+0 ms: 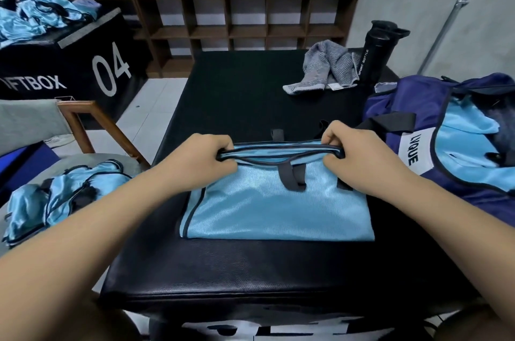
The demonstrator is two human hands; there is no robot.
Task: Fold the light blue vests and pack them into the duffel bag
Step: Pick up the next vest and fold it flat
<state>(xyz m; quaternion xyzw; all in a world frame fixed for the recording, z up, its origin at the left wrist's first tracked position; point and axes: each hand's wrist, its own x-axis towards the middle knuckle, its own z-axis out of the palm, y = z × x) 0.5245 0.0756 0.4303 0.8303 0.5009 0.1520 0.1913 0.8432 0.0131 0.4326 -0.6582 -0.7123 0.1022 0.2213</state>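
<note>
A light blue vest [273,207] with dark trim lies flat on the black padded box [250,271] in front of me. My left hand [206,156] grips the left end of its far edge, and my right hand [351,148] grips the right end, the edge lifted slightly off the box. At the right stands the navy duffel bag [390,106], open, with light blue vest fabric [468,140] inside. A crumpled heap of light blue vests [55,195] lies on a seat at the left.
More blue vests [36,17] lie piled on a black soft box marked 04 [83,67] at far left. A grey striped towel [326,67] and a black sport bottle [376,53] sit at the box's far right corner. A wooden shelf [245,20] lines the back wall.
</note>
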